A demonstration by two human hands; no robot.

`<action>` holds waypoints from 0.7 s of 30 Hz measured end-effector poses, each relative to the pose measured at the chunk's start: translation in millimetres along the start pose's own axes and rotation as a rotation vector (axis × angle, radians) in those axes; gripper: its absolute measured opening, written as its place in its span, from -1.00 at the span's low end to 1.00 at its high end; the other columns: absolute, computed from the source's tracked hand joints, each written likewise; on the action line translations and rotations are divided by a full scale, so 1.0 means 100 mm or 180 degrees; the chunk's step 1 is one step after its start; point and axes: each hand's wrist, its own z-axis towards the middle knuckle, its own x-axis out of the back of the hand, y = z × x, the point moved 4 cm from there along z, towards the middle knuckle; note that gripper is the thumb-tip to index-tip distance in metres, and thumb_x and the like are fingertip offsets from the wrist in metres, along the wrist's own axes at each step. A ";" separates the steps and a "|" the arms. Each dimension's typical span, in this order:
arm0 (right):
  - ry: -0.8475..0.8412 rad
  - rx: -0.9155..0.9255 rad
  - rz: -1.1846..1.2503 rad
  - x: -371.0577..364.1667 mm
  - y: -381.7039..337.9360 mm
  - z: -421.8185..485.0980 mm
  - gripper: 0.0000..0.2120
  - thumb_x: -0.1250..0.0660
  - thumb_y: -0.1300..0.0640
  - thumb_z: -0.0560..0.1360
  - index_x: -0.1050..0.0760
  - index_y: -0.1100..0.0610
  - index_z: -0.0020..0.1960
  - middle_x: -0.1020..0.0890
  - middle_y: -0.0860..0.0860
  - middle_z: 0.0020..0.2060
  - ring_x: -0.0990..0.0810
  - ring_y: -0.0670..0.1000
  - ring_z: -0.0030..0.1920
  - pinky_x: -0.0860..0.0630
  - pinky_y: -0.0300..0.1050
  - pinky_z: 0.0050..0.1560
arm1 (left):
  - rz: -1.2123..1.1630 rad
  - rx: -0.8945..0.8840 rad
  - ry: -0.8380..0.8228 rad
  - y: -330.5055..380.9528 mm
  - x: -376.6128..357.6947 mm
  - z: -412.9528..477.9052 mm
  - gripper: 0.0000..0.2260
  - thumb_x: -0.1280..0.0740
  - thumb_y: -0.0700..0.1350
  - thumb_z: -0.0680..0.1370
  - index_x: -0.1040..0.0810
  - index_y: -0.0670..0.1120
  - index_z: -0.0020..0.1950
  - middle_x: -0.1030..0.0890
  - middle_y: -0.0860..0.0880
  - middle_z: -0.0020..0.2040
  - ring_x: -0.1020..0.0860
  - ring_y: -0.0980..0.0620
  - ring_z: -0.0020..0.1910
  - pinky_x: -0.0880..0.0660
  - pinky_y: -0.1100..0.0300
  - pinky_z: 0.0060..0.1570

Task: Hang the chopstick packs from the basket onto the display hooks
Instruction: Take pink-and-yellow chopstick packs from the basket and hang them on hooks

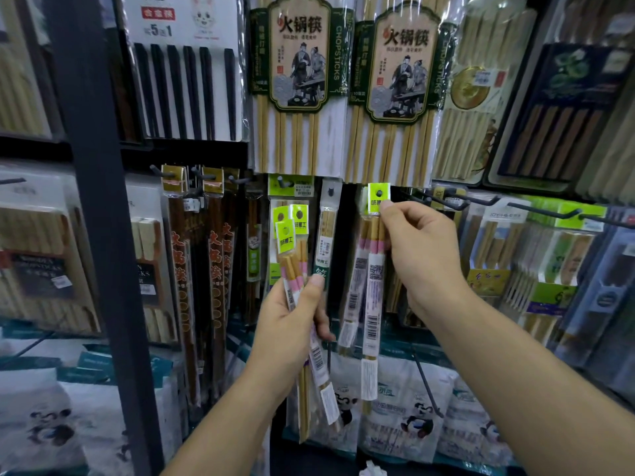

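The right hand pinches the yellow-green header of a chopstick pack held up against the display beside a black hook, while the left hand grips a bundle of matching packs lower down, left of it

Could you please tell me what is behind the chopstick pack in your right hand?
Another similar pack hangs directly behind the held pack; the hook itself is hidden by the green tag.
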 end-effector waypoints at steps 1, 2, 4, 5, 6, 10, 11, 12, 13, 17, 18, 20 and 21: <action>0.0034 0.0007 -0.0023 0.00 0.01 0.01 -0.71 -0.33 0.06 0.63 -0.66 0.14 -0.21 -0.62 0.21 -0.29 -0.55 -0.02 -0.29 -0.57 -0.13 -0.14 | -0.0080 0.0057 -0.0044 0.01 -0.01 -0.01 -0.81 -0.36 0.13 0.55 -0.51 0.07 -0.17 -0.44 -0.03 -0.40 -0.43 0.02 -0.49 -0.50 0.11 -0.43; 0.0074 0.0014 -0.0029 0.01 0.01 0.02 -0.70 -0.34 0.06 0.63 -0.64 0.16 -0.22 -0.59 0.16 -0.33 -0.53 -0.05 -0.31 -0.54 -0.21 -0.19 | -0.0137 0.0092 -0.0077 0.01 -0.01 -0.01 -0.80 -0.38 0.15 0.52 -0.50 0.05 -0.12 -0.41 -0.02 -0.42 -0.38 0.03 -0.52 -0.46 0.12 -0.48; 0.0136 0.0000 -0.0026 0.01 0.02 0.05 -0.69 -0.35 0.09 0.62 -0.63 0.19 -0.25 -0.55 0.07 -0.39 -0.50 -0.09 -0.36 -0.50 -0.35 -0.27 | -0.0221 0.0137 -0.0122 0.01 -0.02 -0.02 -0.70 -0.41 0.17 0.49 -0.48 -0.04 -0.04 -0.37 0.00 -0.44 -0.31 0.07 -0.54 -0.38 0.18 -0.53; 0.0148 -0.0012 -0.0035 0.00 0.02 0.05 -0.69 -0.35 0.10 0.62 -0.62 0.22 -0.24 -0.55 0.09 -0.39 -0.51 -0.07 -0.37 -0.51 -0.36 -0.28 | -0.0289 0.0179 -0.0141 0.00 -0.03 -0.02 -0.66 -0.43 0.18 0.49 -0.47 -0.06 -0.04 -0.37 0.01 -0.43 -0.30 0.08 -0.54 -0.36 0.20 -0.54; 0.0141 -0.0021 -0.0037 -0.01 0.02 0.06 -0.70 -0.34 0.11 0.62 -0.62 0.25 -0.22 -0.57 0.17 -0.37 -0.54 -0.01 -0.37 -0.55 -0.33 -0.25 | -0.0382 0.0229 -0.0165 0.00 -0.03 -0.02 -0.64 -0.43 0.20 0.51 -0.46 -0.08 -0.04 -0.37 0.01 -0.41 -0.29 0.08 -0.53 -0.34 0.21 -0.54; 0.0087 -0.0065 -0.0154 -0.02 0.08 0.10 -0.69 -0.32 0.09 0.63 -0.63 0.28 -0.16 -0.64 0.31 -0.21 -0.68 0.20 -0.22 -0.66 -0.05 0.00 | -0.0893 0.0450 -0.0229 -0.04 -0.04 -0.01 -0.78 -0.31 0.04 0.61 -0.46 -0.11 0.06 -0.44 -0.03 -0.32 -0.33 0.06 -0.48 -0.31 0.21 -0.50; 0.0090 -0.0090 -0.0196 -0.02 0.11 0.10 -0.70 -0.33 0.08 0.63 -0.64 0.27 -0.16 -0.65 0.30 -0.21 -0.69 0.12 -0.27 -0.65 -0.11 -0.01 | -0.0904 0.0456 -0.0228 -0.05 -0.04 -0.01 -0.84 -0.27 -0.02 0.66 -0.47 -0.10 0.11 -0.47 -0.05 -0.28 -0.36 0.05 -0.46 -0.33 0.20 -0.48; 0.0102 -0.0108 -0.0233 -0.01 0.13 0.10 -0.70 -0.33 0.07 0.62 -0.65 0.24 -0.17 -0.66 0.26 -0.23 -0.68 0.01 -0.32 -0.63 -0.24 -0.08 | -0.0856 0.0437 -0.0208 -0.06 -0.03 -0.01 -0.87 -0.24 -0.06 0.69 -0.48 -0.08 0.16 -0.49 -0.06 -0.25 -0.39 0.04 -0.44 -0.35 0.18 -0.46; 0.0136 -0.0101 -0.0295 0.00 0.15 0.10 -0.70 -0.35 0.05 0.62 -0.66 0.20 -0.19 -0.66 0.20 -0.27 -0.64 -0.08 -0.35 -0.57 -0.37 -0.18 | -0.0773 0.0402 -0.0176 -0.06 -0.03 -0.02 -0.87 -0.23 -0.07 0.71 -0.50 -0.06 0.19 -0.51 -0.07 -0.22 -0.42 0.04 -0.41 -0.38 0.17 -0.45; 0.0307 -0.0027 -0.0551 0.04 0.21 0.08 -0.78 -0.42 -0.01 0.57 -0.63 0.06 -0.21 -0.64 -0.03 -0.37 -0.52 -0.22 -0.37 -0.46 -0.36 -0.29 | -0.0618 0.0280 -0.0203 0.00 -0.06 -0.05 -0.75 -0.32 0.06 0.58 -0.57 -0.04 0.18 -0.59 -0.08 -0.16 -0.54 0.01 -0.29 -0.50 0.17 -0.37; 0.0350 -0.0023 -0.0590 0.05 0.23 0.06 -0.79 -0.43 -0.02 0.56 -0.61 0.06 -0.20 -0.61 -0.08 -0.40 -0.51 -0.23 -0.38 -0.43 -0.33 -0.28 | -0.0610 0.0270 -0.0216 0.01 -0.07 -0.06 -0.72 -0.32 0.07 0.55 -0.56 -0.06 0.17 -0.61 -0.08 -0.16 -0.56 0.00 -0.27 -0.53 0.17 -0.36; 0.0446 0.0002 -0.0681 0.07 0.24 0.03 -0.80 -0.45 -0.02 0.54 -0.55 0.06 -0.18 -0.55 -0.13 -0.39 -0.48 -0.26 -0.38 -0.39 -0.32 -0.28 | -0.0538 0.0266 -0.0224 0.01 -0.07 -0.07 -0.71 -0.33 0.06 0.54 -0.57 -0.05 0.19 -0.64 -0.05 -0.15 -0.59 0.00 -0.27 -0.56 0.16 -0.35; 0.0470 0.0020 -0.0720 0.08 0.24 0.00 -0.82 -0.45 0.00 0.53 -0.54 0.06 -0.16 -0.55 -0.13 -0.35 -0.49 -0.27 -0.37 -0.39 -0.34 -0.30 | -0.0474 0.0266 -0.0233 0.01 -0.07 -0.08 -0.73 -0.33 0.06 0.54 -0.58 -0.01 0.18 -0.64 -0.03 -0.16 -0.59 0.00 -0.28 -0.57 0.16 -0.35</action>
